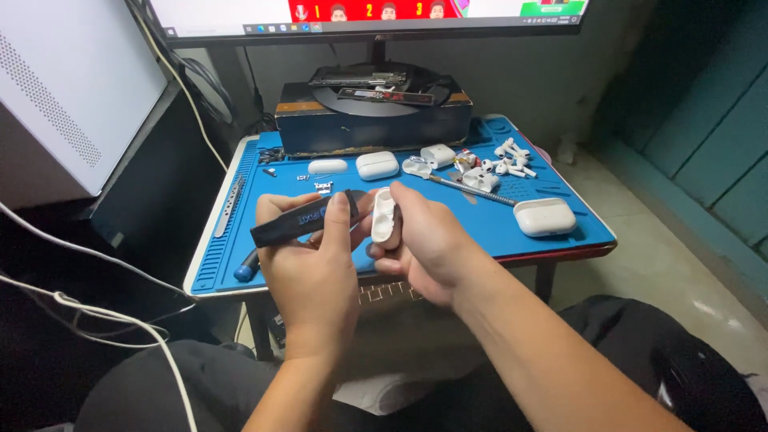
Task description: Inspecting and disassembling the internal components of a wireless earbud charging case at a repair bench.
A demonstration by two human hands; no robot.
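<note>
Holding items above counter edge: left hand closed around dark blue pry tool; right hand pinching white earbud case upright. Best practice, judged: tool tip shallow along case seam, grip steady. Beyond, on blue mat: closed cases, loose earbuds, dark box.

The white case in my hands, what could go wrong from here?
1. The case is pinched in the right hand out past the mat edge, so a slip may drop it to the floor.
2. The dark tool in the left hand points at it and could scratch or gouge the shell.
</note>
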